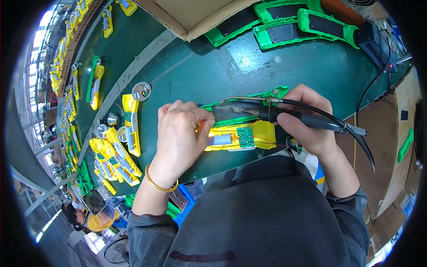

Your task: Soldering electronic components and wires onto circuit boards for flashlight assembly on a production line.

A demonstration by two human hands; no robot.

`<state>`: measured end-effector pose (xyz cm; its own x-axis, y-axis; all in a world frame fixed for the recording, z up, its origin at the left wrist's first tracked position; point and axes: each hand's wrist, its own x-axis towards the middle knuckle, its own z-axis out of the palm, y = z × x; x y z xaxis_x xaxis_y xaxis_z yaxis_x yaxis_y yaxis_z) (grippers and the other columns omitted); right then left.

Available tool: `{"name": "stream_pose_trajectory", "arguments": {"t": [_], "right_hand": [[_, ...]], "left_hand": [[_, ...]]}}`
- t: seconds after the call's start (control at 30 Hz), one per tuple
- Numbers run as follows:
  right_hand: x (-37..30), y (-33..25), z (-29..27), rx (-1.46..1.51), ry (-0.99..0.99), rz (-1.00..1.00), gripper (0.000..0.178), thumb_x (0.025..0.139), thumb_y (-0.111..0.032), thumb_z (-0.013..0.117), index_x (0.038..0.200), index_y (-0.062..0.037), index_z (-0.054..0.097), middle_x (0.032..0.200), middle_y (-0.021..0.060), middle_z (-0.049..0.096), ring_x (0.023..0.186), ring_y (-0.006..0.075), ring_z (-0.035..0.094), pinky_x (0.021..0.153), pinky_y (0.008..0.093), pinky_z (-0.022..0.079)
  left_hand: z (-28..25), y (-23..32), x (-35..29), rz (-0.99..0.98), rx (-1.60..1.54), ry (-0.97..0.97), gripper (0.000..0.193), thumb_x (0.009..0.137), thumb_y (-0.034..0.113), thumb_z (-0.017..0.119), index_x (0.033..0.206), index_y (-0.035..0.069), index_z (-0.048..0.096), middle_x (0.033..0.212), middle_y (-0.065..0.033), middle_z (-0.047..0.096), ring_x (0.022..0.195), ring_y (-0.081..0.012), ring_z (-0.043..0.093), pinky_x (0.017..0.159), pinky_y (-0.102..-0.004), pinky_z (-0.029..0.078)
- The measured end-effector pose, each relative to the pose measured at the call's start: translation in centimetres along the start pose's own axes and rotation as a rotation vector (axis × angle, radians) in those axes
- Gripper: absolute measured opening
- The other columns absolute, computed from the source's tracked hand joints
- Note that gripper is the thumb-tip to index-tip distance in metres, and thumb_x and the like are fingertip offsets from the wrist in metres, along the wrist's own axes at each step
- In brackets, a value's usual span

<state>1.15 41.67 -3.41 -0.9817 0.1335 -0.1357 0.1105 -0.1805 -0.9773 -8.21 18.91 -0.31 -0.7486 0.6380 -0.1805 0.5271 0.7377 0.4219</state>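
My right hand [309, 118] grips a black-handled soldering iron [318, 121] with a thin curved metal solder-feed tube [240, 98] fixed along it. The iron's tip points left, over a green plastic half-shell [278, 92] with a black inner panel. At that shell's left end, the fingers of my left hand [178, 133] are closed on it; their tips are partly hidden. Just nearer to me lies a yellow half-shell [266, 133] holding a green circuit board [246, 138] and a cylindrical battery cell [221, 139]. Red wires lead from the board toward a round lamp reflector [294, 145].
Several yellow shells with cells [116, 158] and a loose reflector [141, 91] lie left. Green half-shells [284, 33] and a cardboard box [189, 22] stand at the far side. A dark power unit [376, 46] with cables is far right. Another person [95, 220] sits beyond, lower left.
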Motion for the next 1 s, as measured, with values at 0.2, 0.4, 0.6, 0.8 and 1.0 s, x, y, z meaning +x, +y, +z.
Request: {"name": "stream_pose_trajectory", "arguments": {"t": [0.2,0.4,0.6,0.8,1.0], "right_hand": [[0.7,-0.6,-0.1,-0.282,-0.055,0.017,0.016,0.071,-0.006,0.069,0.081,-0.0020,0.057,0.075,0.0020,0.059,0.067,0.0080,0.054,0.064,0.0222,0.044],[1.5,-0.8,0.3,-0.389,-0.102,0.004,0.019,0.068,-0.010,0.072,0.077,-0.0019,0.058,0.068,0.0023,0.059,0.061,0.0073,0.054,0.056,0.0227,0.043],[1.8,-0.8,0.4,-0.361,-0.130,0.054,0.018,0.068,-0.011,0.072,0.078,-0.0018,0.059,0.068,0.0016,0.059,0.061,0.0057,0.053,0.056,0.0219,0.042],[1.9,-1.0,0.3,-0.326,-0.144,0.065,0.019,0.069,-0.010,0.072,0.078,-0.0014,0.059,0.068,0.0008,0.059,0.061,0.0044,0.051,0.055,0.0216,0.041],[2.0,-1.0,0.1,-0.352,-0.154,0.065,0.018,0.069,-0.010,0.072,0.079,-0.0013,0.059,0.068,0.0010,0.059,0.061,0.0045,0.051,0.055,0.0215,0.041]], "left_hand": [[0.1,0.8,0.9,0.046,0.166,-0.012,0.003,0.064,0.004,0.065,0.064,0.007,0.065,0.065,-0.0091,0.054,0.071,-0.0262,0.052,0.075,-0.0406,0.039],[0.5,0.8,0.9,0.015,0.166,0.021,0.003,0.065,0.004,0.063,0.063,0.005,0.064,0.065,-0.0100,0.055,0.070,-0.0270,0.053,0.074,-0.0407,0.039],[0.7,0.7,0.9,0.027,0.140,0.062,0.003,0.066,0.003,0.062,0.064,0.005,0.064,0.065,-0.0102,0.055,0.070,-0.0268,0.053,0.075,-0.0413,0.038],[0.8,1.2,1.1,0.016,0.202,0.079,0.004,0.064,0.003,0.062,0.061,0.005,0.062,0.063,-0.0096,0.055,0.068,-0.0266,0.054,0.075,-0.0416,0.038],[0.8,1.3,1.3,0.027,0.205,0.086,0.004,0.064,0.002,0.062,0.061,0.005,0.062,0.063,-0.0093,0.055,0.067,-0.0261,0.054,0.077,-0.0412,0.038]]}}
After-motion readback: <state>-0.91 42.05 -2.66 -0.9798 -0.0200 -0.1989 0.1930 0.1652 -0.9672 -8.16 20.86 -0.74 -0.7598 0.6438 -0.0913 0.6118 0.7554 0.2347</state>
